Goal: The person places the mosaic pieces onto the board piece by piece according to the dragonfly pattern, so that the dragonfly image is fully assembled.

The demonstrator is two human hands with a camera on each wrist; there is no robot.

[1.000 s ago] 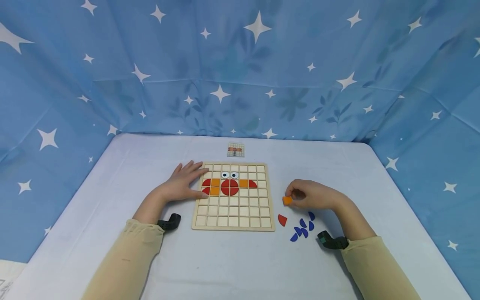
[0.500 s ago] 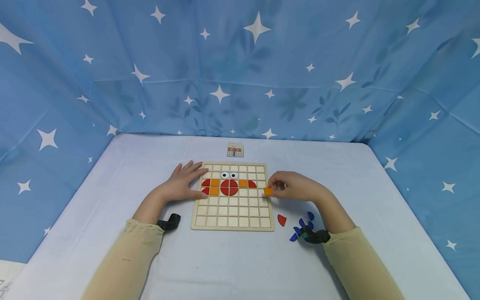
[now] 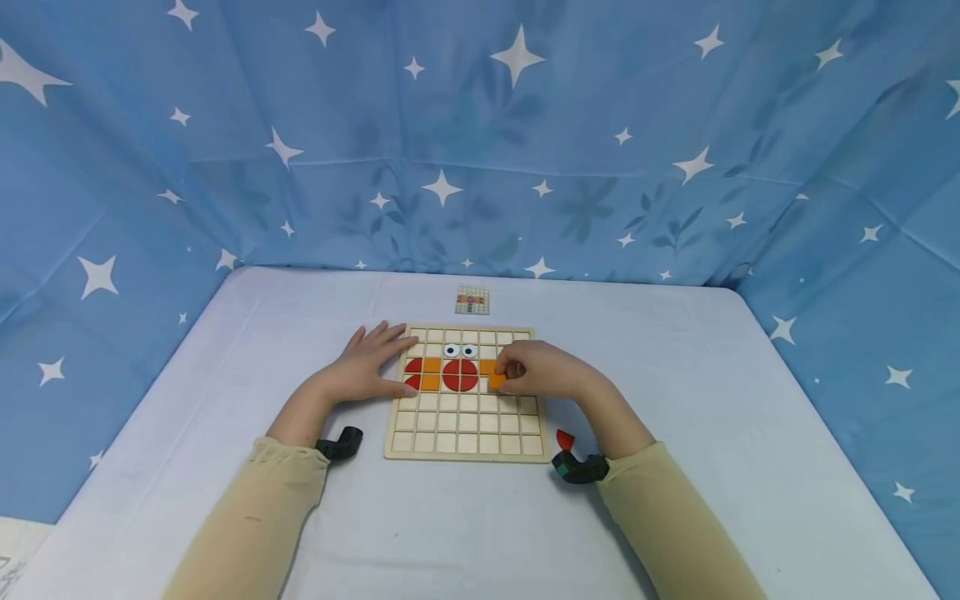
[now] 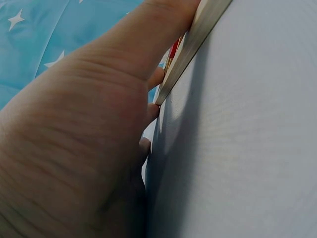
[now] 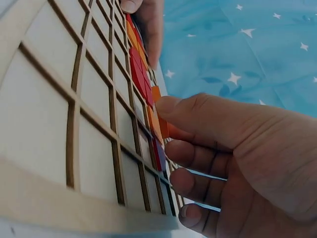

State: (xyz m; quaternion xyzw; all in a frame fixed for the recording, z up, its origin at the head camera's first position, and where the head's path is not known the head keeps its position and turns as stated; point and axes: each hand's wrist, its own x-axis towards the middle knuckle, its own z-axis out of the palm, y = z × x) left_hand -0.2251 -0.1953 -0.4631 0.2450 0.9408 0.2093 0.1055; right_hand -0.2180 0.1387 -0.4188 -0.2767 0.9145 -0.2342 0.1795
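Nearest to me in the head view, two pale yellow sleeves (image 3: 240,525) come in over the white tablecloth (image 3: 450,525), each with a black wrist camera (image 3: 341,444) at its cuff. Just beyond the right-hand camera I see a red quarter-circle piece (image 3: 565,438) lying on the cloth, partly covered, near the right near corner of the wooden grid board (image 3: 468,421).

The near rows of the board show bare cells. Farther up, the right hand (image 3: 547,372) reaches in over the right side with thumb and forefinger pinching an orange square tile (image 3: 497,380). I have that tile right of the red disc (image 3: 460,375), just nearer than an inlaid orange square (image 3: 487,366); my right wrist view shows it tilted, and I can't tell whether it touches the grid. The left hand (image 3: 360,364) lies over the board's left edge, fingers spread and fairly straight, thumb on the near side.

Between the left hand and the disc I see two more orange squares (image 3: 431,382) and red pieces (image 3: 413,367). Two eye pieces (image 3: 461,351) sit just beyond the disc. Past the board lies a small pattern card (image 3: 472,300), then a blue curtain (image 3: 480,125) with white stars.
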